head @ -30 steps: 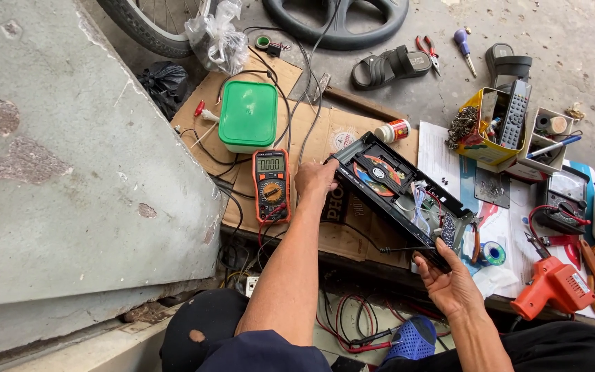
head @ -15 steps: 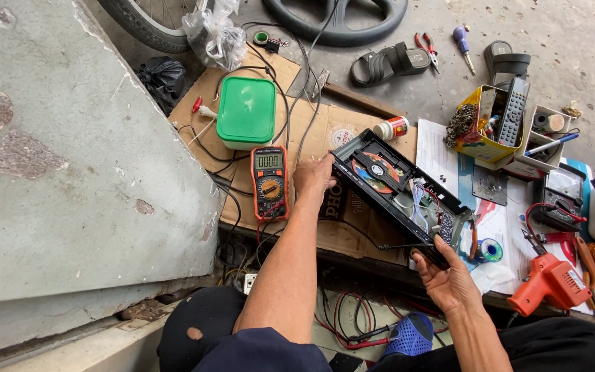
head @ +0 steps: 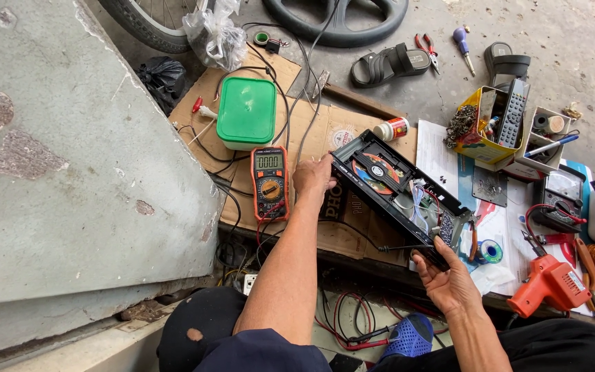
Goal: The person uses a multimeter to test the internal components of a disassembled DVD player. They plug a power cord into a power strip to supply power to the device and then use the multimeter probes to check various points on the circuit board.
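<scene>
Nearest to us, our right hand (head: 449, 279) has its grip closed around the near end of an opened black disc player (head: 397, 196), palm up, fingers curled under its corner. Our left hand (head: 315, 176) has its grip closed on the far left end of the same player, so the chassis is held between both hands, tilted on edge above the cardboard-covered surface (head: 325, 127). Inside the player we see a disc (head: 373, 176) and a bundle of wires (head: 425, 200).

Just left of our left hand lies an orange-and-black multimeter (head: 269, 182), its red leads running toward us. To the right of our right hand sits an orange soldering gun (head: 549, 282), with a paintbrush (head: 593, 279) beside it and a roll of solder (head: 490, 249) close to the player.

Farther off stands a green-lidded box (head: 246, 114), and near the player's far end a small white bottle (head: 390, 129). To the right, a yellow carton (head: 487, 127) holds a remote control (head: 514, 103). Beyond, on the concrete floor, lie a black sandal (head: 388, 65), red pliers (head: 427, 52) and a screwdriver (head: 463, 45).
</scene>
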